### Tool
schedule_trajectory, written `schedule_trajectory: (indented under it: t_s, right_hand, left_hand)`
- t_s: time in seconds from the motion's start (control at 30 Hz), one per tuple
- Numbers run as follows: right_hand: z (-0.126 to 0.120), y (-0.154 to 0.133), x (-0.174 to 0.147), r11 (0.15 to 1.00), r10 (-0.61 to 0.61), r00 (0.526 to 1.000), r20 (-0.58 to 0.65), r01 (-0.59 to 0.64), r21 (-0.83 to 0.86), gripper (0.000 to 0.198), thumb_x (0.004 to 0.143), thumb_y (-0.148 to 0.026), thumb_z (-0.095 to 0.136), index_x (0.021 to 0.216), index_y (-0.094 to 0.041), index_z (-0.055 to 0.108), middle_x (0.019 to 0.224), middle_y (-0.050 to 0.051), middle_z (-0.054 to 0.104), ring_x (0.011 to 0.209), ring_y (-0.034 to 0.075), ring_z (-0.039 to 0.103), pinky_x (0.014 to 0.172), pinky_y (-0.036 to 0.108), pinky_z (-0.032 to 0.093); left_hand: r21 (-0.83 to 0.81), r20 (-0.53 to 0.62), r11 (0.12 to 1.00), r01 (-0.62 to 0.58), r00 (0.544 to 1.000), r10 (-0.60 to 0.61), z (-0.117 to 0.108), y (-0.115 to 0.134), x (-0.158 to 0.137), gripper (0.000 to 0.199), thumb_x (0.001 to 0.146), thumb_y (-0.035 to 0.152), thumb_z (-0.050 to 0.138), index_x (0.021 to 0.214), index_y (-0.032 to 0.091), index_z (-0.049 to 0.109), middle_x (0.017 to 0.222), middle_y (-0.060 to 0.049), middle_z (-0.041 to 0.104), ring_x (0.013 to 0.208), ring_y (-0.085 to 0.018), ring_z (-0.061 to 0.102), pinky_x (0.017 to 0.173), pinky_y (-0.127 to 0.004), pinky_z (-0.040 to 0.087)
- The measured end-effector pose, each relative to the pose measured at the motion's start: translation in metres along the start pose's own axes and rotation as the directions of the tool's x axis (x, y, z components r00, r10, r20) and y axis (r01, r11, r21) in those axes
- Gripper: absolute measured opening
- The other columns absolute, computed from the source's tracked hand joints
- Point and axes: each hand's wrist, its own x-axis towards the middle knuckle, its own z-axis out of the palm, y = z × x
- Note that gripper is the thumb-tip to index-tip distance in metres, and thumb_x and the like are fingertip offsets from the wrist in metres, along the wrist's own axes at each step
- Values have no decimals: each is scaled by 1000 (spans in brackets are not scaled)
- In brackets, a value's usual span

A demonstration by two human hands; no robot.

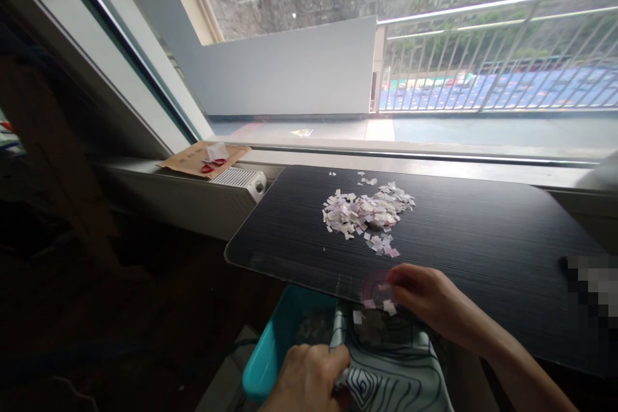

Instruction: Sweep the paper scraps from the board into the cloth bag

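My right hand pinches a see-through pinkish round plastic disc, perhaps a lid, at the front edge of the black table. A few white paper pieces are in the air or at the edge just below the disc. Under them gapes a pale grey-green bag with dark wavy lines, its mouth held open. My left hand is closed on the left rim of that bag. Farther back on the table lies a loose heap of small cut paper pieces, white with some pink.
The black table stands against the window sill. Below its front edge is a turquoise plastic bin, left of the bag. Red-handled scissors lie on a brown envelope by a white radiator. A blurred-out patch covers the right edge.
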Motion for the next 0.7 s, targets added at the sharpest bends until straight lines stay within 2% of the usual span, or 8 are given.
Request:
schedule_trajectory:
  t_s: [0.07, 0.17, 0.33, 0.47, 0.6, 0.7]
  right_hand:
    - [-4, 9, -9, 1000, 19, 1000, -24, -19, 6, 21, 83, -30, 54, 84, -19, 71, 71, 1, 70, 63, 15, 60, 59, 22, 46]
    - [-11, 24, -24, 998, 62, 988, -142, -58, 33, 26, 83, -37, 55, 89, -18, 72, 80, 4, 74, 69, 18, 65, 63, 23, 50]
    - [-14, 31, -40, 994, 80, 991, -107, -72, 77, 22, 81, -35, 59, 87, -19, 73, 78, 3, 75, 69, 18, 67, 62, 23, 52]
    - [-14, 33, -37, 989, 105, 947, -304, -67, 133, 28, 79, -42, 61, 90, -19, 74, 84, 5, 77, 74, 21, 71, 67, 25, 55]
    - [-19, 37, -25, 993, 80, 872, -483, -109, -33, 32, 83, -43, 58, 98, -21, 75, 85, 5, 78, 73, 22, 71, 67, 29, 54]
    - [-23, 32, -13, 977, 9, 867, -499, -114, -181, 33, 87, -43, 53, 101, -23, 76, 84, 4, 78, 71, 22, 71, 64, 30, 53]
  left_hand:
    - [-5, -7, 1000, -8, 1000, 8, 2, 0, 0, 10, 78, 20, 57, 85, 23, 63, 83, -2, 68, 81, -23, 63, 70, -29, 40]
    - [-10, 20, 1000, -20, 1000, 20, 1, 3, 3, 12, 77, 19, 57, 86, 23, 63, 86, -2, 68, 83, -24, 63, 72, -30, 41]
    - [17, 74, 999, -42, 996, 40, -4, 13, 6, 11, 75, 20, 60, 86, 23, 62, 86, -3, 69, 83, -27, 65, 71, -31, 42]
    - [140, 97, 979, -150, 986, 138, 2, 24, 11, 12, 80, 29, 63, 89, 22, 65, 85, -6, 71, 77, -29, 67, 63, -31, 43]
    - [283, 123, 907, -313, 949, 290, 24, 37, 23, 21, 87, 41, 58, 92, 22, 67, 81, -9, 71, 67, -30, 68, 54, -30, 40]
    - [310, 118, 873, -376, 927, 357, 38, 44, 31, 25, 89, 43, 55, 95, 23, 68, 77, -9, 71, 64, -29, 67, 49, -29, 37]
